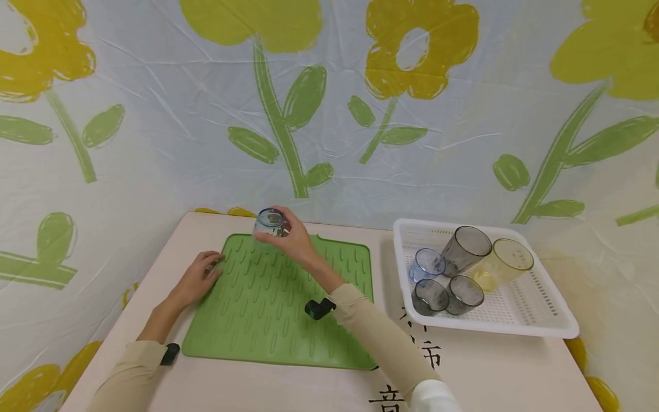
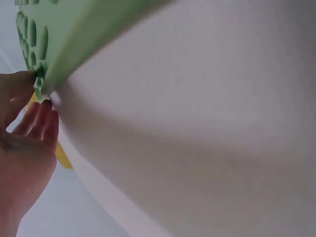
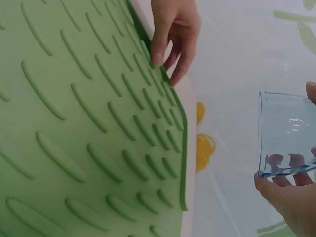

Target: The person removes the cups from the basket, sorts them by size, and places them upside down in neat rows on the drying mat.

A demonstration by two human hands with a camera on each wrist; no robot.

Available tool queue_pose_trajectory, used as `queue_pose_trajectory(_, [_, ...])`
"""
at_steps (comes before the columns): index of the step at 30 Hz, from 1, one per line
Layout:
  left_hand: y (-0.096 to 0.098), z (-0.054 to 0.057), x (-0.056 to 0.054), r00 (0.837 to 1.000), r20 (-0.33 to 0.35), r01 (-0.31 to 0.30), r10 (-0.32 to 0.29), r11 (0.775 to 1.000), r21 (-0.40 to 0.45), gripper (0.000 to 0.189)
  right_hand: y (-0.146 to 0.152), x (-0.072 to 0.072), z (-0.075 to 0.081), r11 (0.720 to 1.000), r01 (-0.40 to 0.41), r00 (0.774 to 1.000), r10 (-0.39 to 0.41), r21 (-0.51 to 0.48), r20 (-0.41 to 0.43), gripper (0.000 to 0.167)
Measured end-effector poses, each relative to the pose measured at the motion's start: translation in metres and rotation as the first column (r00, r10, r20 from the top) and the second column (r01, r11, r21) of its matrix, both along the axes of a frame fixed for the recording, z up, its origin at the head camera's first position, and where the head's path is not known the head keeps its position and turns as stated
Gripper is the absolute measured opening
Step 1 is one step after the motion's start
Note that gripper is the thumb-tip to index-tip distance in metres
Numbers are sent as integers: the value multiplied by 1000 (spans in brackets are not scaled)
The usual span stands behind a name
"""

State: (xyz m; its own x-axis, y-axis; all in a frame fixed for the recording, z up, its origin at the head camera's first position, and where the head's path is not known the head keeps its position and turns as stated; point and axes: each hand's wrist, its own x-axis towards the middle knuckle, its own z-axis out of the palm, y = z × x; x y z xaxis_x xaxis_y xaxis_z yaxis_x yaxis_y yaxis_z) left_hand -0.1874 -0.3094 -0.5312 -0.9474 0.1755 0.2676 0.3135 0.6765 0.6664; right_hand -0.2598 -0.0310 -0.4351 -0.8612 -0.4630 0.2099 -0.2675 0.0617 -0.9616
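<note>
A small clear blue glass (image 1: 270,223) is in my right hand (image 1: 297,243), raised over the far left part of a green ridged mat (image 1: 278,309). In the right wrist view, the fingers and thumb curve round the glass (image 3: 286,133). At the mat's left edge rests my left hand (image 1: 198,277), its fingers loosely bent. The left wrist view puts its thumb and fingertips right by the rim of the mat (image 2: 74,44). A gap shows between that thumb and forefinger in the right wrist view, with no glass in the left hand (image 3: 175,29).
To the right stands a white slotted basket (image 1: 515,326). Inside are a small blue glass (image 1: 428,263), two short grey glasses (image 1: 431,297), a taller grey glass (image 1: 463,252) and a tall yellow glass (image 1: 507,263). A flower-printed sheet (image 1: 340,137) hangs behind the table (image 1: 329,389).
</note>
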Motion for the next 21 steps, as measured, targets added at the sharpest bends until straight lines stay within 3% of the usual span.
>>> queue_pose_trajectory(7, [-8,-1,-1,997,41,66,-63,996,-61,40,-11,-1,-12,999,17,1000,-17,29,13,61])
queue_pose_trajectory(12, [-12,-4,1,994,70,94,-89,993,-76,42,-21,-2,-24,1000,-4,1000,5,-14,16,64])
queue_pose_trajectory(14, [-12,-3,1,992,82,101,-95,993,-69,43,-23,1,-23,999,-7,1000,8,-36,20,64])
queue_pose_trajectory(19, [-13,-1,0,989,110,106,-100,993,-49,43,-35,1,-36,999,48,999,-48,-9,24,65])
queue_pose_trajectory(21, [-13,-1,-1,989,111,103,-97,994,-48,43,-41,-3,-49,997,70,997,-71,22,21,67])
